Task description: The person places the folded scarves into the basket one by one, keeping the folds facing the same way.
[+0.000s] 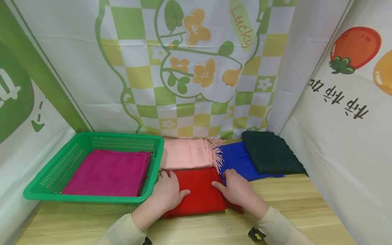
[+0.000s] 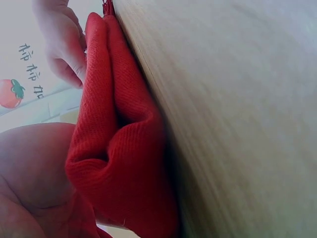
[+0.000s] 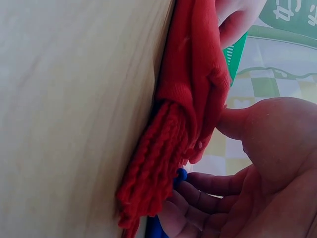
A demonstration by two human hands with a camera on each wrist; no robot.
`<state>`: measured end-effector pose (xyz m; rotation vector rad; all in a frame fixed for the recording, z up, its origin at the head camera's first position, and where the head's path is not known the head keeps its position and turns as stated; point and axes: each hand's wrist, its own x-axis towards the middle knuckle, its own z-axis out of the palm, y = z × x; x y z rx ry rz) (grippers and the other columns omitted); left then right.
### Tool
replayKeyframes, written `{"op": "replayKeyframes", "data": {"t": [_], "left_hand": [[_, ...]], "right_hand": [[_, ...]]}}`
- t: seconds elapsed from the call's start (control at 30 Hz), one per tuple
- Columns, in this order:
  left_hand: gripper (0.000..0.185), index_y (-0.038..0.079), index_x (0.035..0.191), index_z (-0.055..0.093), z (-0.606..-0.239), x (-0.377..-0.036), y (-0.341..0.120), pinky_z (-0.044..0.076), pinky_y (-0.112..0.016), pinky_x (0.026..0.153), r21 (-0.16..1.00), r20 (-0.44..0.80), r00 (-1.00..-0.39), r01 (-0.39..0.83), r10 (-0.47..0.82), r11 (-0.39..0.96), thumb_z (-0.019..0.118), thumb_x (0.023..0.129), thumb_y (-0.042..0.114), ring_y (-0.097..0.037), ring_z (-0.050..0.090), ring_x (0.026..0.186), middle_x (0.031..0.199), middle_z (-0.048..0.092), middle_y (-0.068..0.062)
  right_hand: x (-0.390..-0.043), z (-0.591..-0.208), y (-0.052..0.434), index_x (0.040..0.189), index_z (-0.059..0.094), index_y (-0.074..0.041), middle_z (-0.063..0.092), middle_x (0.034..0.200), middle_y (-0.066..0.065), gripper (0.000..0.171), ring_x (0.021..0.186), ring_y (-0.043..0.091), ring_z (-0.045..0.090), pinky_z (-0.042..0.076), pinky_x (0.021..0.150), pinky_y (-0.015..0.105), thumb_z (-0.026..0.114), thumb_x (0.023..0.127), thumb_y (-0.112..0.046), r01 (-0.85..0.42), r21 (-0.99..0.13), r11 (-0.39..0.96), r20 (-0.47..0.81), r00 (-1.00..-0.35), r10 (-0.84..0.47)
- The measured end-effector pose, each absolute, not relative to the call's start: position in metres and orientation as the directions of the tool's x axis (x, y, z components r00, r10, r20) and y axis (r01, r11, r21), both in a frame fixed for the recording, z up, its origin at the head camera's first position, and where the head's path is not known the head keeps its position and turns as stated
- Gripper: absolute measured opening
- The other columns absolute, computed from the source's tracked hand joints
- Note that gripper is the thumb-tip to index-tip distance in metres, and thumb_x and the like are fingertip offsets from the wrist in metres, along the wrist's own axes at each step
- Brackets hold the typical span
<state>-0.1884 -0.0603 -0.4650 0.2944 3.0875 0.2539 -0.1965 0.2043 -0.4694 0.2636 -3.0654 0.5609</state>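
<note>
We have both grips flat on the folded red scarf (image 1: pixel 200 192), left hand (image 1: pixel 166 192) and right hand (image 1: pixel 237 190) with fingers spread. Let's press evenly and keep the fringe tucked. The green basket (image 1: pixel 154 170) sits just left; the blue scarf (image 1: pixel 237 160) touches our right fingertips.

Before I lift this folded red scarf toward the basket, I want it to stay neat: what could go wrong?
The red scarf's loose fringe hangs at the right hand and may drag the blue scarf along. The fold gapes near the left hand, so it might fall open.
</note>
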Motion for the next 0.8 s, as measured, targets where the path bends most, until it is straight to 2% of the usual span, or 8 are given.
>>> {"op": "replayKeyframes", "data": {"t": [0.27,0.47,0.8], "left_hand": [[0.103,-0.026,0.148,0.048,-0.4670,-0.1892,-0.0596,0.060,-0.053,0.103,0.164,-0.011,-0.982,0.184,0.189,0.969,0.084,0.096,0.055,-0.056,0.057,0.133,0.144,0.054,-0.048],[0.101,-0.027,0.144,0.051,-0.4681,-0.1888,-0.0610,0.061,-0.052,0.102,0.150,0.008,-0.981,0.194,0.195,0.969,0.084,0.096,0.056,-0.055,0.059,0.129,0.141,0.055,-0.047],[0.099,-0.027,0.140,0.054,-0.4670,-0.1868,-0.0622,0.062,-0.050,0.098,0.128,0.037,-0.978,0.208,0.205,0.970,0.084,0.096,0.057,-0.050,0.061,0.122,0.134,0.058,-0.044]], "right_hand": [[-0.1938,-0.4689,0.2025,0.100,0.062,-0.007,0.059,0.089,0.005,0.050,0.080,0.024,0.060,0.054,0.074,0.043,0.079,0.102,-0.055,-0.130,-0.355,0.926,-0.019,-0.989,-0.146],[-0.1923,-0.4680,0.2013,0.095,0.060,-0.010,0.056,0.084,0.004,0.049,0.076,0.022,0.057,0.050,0.070,0.040,0.078,0.102,-0.055,-0.121,-0.361,0.925,-0.042,-0.988,-0.146],[-0.1904,-0.4655,0.1983,0.089,0.065,-0.011,0.058,0.078,0.002,0.050,0.071,0.021,0.057,0.049,0.067,0.039,0.077,0.102,-0.057,-0.127,-0.328,0.936,-0.075,-0.984,-0.159]]}}
